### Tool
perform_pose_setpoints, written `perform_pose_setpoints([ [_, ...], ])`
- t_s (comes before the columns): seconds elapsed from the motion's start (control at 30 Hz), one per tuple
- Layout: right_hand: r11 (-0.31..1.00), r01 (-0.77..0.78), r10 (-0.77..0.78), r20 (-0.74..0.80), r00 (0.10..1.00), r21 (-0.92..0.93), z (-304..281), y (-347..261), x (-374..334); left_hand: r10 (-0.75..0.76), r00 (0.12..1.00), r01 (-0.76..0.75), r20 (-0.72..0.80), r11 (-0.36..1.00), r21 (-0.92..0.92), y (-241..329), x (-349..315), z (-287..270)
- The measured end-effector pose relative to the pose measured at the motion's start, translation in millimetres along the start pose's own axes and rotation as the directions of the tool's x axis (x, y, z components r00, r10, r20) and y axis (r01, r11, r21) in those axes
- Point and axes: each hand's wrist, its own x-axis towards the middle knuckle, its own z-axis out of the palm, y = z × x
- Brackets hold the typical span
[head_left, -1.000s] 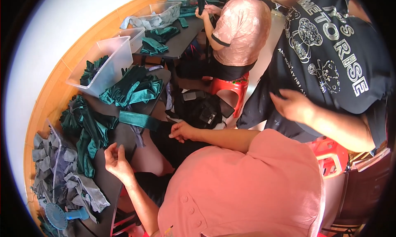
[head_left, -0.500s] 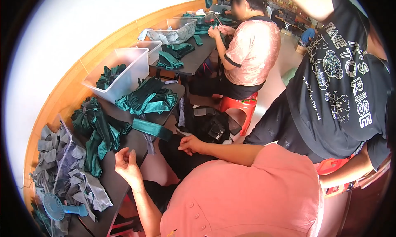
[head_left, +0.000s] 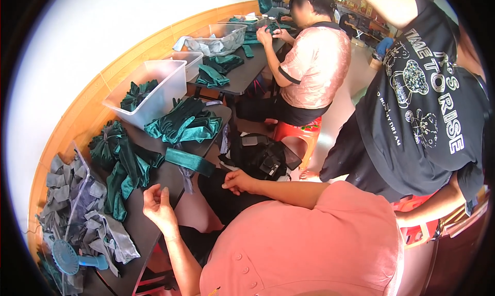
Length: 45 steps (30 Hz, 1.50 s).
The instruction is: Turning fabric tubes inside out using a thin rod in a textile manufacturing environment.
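My left hand (head_left: 160,208) is raised beside the table edge, its thumb apart from the bent fingers and nothing visible in it. Farther right, over my dark-trousered lap, my right hand (head_left: 238,182) is closed with curled fingers; whether something small is pinched there is hidden. Ahead of both hands, a flat green velvet band (head_left: 190,162) sticks out past the table's edge, touching neither of them. A heap of green velvet strips (head_left: 183,121) lies beyond it. Left of the band is a gathered bundle of green velvet (head_left: 111,141) with long tails.
Grey cloth pieces (head_left: 59,193) and a blue handheld fan (head_left: 67,257) lie at the left. A clear plastic bin (head_left: 160,89) stands against the wall. One co-worker (head_left: 314,64) sits ahead; another (head_left: 417,100) is close on my right. A black bag (head_left: 268,159) rests below the table.
My hands have hardly moved. The co-worker on the right has shifted, and a bare foot now shows near the red stool. The seated co-worker ahead has raised their hands slightly with green cloth.
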Motion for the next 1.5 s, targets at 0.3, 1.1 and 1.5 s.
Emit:
perform_pose_setpoints([
  [0.3, 0.999, 0.038, -0.038, -0.018, 0.999, -0.023, 4.3, 5.9, -0.1, 0.035, 0.999, -0.035, 0.000, 0.999, -0.011, -2.8, -2.1, -5.0],
  [1.1, 0.996, 0.082, -0.084, -0.029, 0.996, -0.042, 15.2, 11.9, -4.2, 0.076, 0.997, -0.074, 0.031, 0.995, -0.065, -10.5, -4.9, -13.8],
  [1.5, 0.994, 0.106, -0.106, -0.002, 0.994, 0.029, 6.7, 11.8, 0.2, 0.043, 0.999, -0.044, 0.032, 0.999, 0.028, -11.7, -1.2, -8.1],
])
